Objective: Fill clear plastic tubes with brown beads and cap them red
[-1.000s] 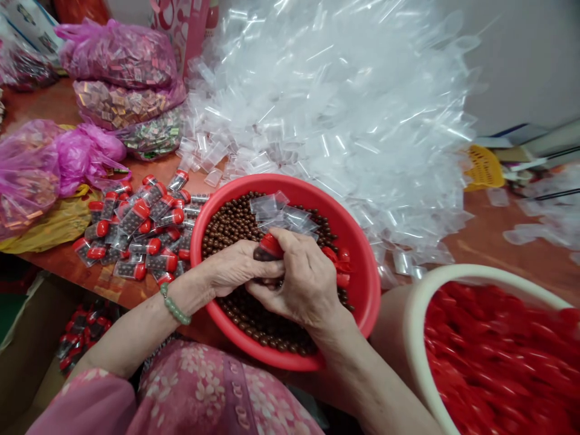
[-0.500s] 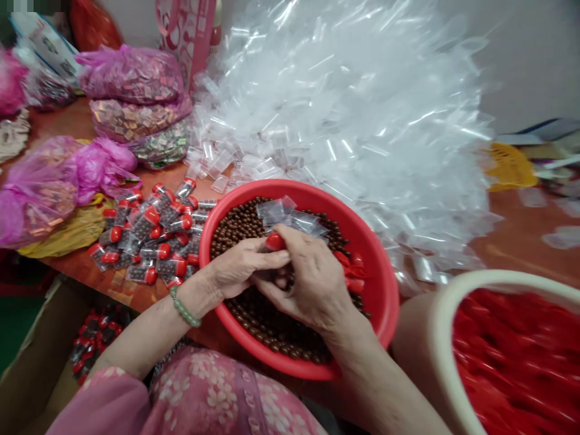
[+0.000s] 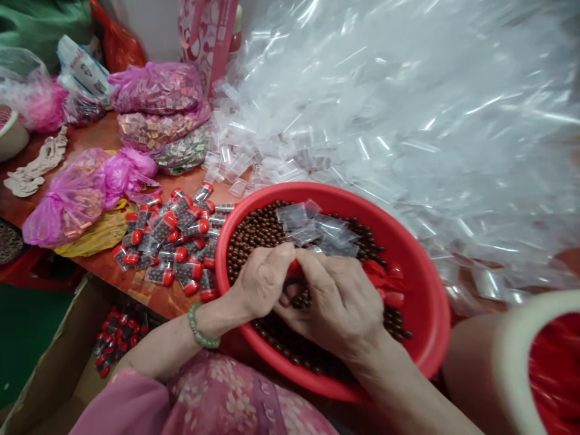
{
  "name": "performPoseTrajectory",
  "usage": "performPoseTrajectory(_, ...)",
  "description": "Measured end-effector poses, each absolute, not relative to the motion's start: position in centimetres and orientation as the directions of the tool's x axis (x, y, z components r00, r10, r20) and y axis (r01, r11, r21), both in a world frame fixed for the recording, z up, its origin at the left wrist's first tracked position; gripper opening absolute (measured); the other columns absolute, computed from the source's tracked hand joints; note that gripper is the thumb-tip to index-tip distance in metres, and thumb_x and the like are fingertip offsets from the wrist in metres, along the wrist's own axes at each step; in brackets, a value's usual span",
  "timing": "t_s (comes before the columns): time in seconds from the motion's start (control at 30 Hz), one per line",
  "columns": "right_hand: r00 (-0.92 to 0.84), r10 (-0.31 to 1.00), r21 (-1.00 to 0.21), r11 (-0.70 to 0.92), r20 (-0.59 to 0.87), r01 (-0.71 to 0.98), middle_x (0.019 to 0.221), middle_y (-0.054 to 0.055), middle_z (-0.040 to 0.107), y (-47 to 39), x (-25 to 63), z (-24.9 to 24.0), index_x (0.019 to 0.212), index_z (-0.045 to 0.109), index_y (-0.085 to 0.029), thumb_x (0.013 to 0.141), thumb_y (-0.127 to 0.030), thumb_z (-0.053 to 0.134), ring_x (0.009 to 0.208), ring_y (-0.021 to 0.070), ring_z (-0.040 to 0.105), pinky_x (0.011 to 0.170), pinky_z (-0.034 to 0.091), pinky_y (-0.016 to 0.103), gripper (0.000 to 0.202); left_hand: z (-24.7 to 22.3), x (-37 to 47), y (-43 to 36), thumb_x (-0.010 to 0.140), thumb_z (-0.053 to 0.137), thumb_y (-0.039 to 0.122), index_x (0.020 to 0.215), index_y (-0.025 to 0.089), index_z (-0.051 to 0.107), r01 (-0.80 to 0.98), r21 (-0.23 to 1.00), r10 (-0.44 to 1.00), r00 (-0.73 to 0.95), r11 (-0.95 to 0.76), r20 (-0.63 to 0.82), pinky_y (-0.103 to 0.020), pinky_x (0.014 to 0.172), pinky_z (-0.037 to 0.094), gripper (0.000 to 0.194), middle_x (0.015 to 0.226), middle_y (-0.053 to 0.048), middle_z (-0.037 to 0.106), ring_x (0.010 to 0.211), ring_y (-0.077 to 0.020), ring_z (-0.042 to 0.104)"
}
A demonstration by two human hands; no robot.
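Above a red basin (image 3: 432,338) of brown beads (image 3: 254,229), my left hand (image 3: 263,281) and my right hand (image 3: 338,299) meet fingertip to fingertip. Both pinch a small packet with a red cap (image 3: 294,266); most of it is hidden by my fingers. Some brown beads show in the hollow of my right hand. Flat clear sleeves (image 3: 312,226) rest on the beads just beyond my fingers, and loose red caps (image 3: 385,281) lie at the right inside the basin. A heap of filled red-capped packets (image 3: 174,232) lies left of the basin.
Clear sleeves (image 3: 408,121) form a large pile behind the basin. A pale bucket (image 3: 507,350) of red caps stands at the right. Pink bags (image 3: 154,90) sit at the back left. Below the table edge, a cardboard box (image 3: 58,344) holds more packets.
The view has shifted left, so things appear further right. My left fingers have closed in over the red cap, which is now mostly covered by both hands.
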State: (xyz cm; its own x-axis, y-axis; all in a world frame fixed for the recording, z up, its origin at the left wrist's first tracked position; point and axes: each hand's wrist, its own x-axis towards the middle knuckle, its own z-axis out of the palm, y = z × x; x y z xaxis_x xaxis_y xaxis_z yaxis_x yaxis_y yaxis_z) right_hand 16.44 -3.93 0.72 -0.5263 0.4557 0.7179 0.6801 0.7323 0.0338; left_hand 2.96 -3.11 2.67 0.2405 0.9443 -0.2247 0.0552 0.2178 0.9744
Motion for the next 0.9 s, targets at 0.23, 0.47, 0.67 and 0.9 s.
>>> performPoseTrajectory(0.23,-0.58,0.678,-0.162,0.702,0.451,0.693,0.107,0.018,0.069,-2.8,18.3,0.9,0.123,0.054,-0.009,0.089,-0.026,0.058,0.097,0.0267,0.064,0.083,0.054,0.04,0.038,1.5,-3.6,-2.3,0.097,0.032,0.037,0.082,0.016,0.061,0.466,0.842,0.961,0.089,-0.272,0.261,-0.027,0.064,0.044,0.039,0.067,-0.001,0.057,0.063,-0.0128,0.052)
performPoseTrajectory(0.47,-0.423,0.887,-0.365,0.462,0.186,0.808,0.106,0.013,0.069,2.9,22.6,0.7,0.108,0.066,-0.014,0.091,-0.029,0.056,0.1,0.0251,0.064,0.089,0.051,0.038,0.025,-3.3,-7.6,0.8,0.094,0.043,0.034,0.107,0.012,0.061,0.879,0.329,0.881,0.184,-0.346,0.435,-0.043,0.096,0.047,0.031,0.105,-0.013,0.067,0.104,-0.0252,0.057)
performPoseTrajectory(0.67,-0.259,0.966,-0.192,0.251,-0.016,0.949,0.104,0.017,0.07,6.6,20.1,0.7,0.106,0.063,-0.012,0.089,-0.044,0.057,0.099,0.0312,0.064,0.082,0.048,0.041,0.038,-2.1,-6.0,1.4,0.093,0.048,0.026,0.108,0.014,0.06,0.806,0.402,0.828,0.183,-0.435,0.53,-0.041,0.098,0.048,0.022,0.107,-0.011,0.067,0.105,-0.0222,0.058)
performPoseTrajectory(0.9,-0.19,0.982,-0.212,0.189,0.015,0.959,0.109,0.017,0.069,7.6,17.3,-1.2,0.119,0.055,-0.011,0.085,-0.03,0.061,0.105,0.0342,0.059,0.085,0.044,0.045,0.04,-0.3,-2.8,1.2,0.091,0.05,0.018,0.101,0.014,0.061,0.647,0.544,0.825,0.26,-0.534,0.501,-0.035,0.093,0.049,0.015,0.1,-0.009,0.068,0.098,-0.0187,0.062)
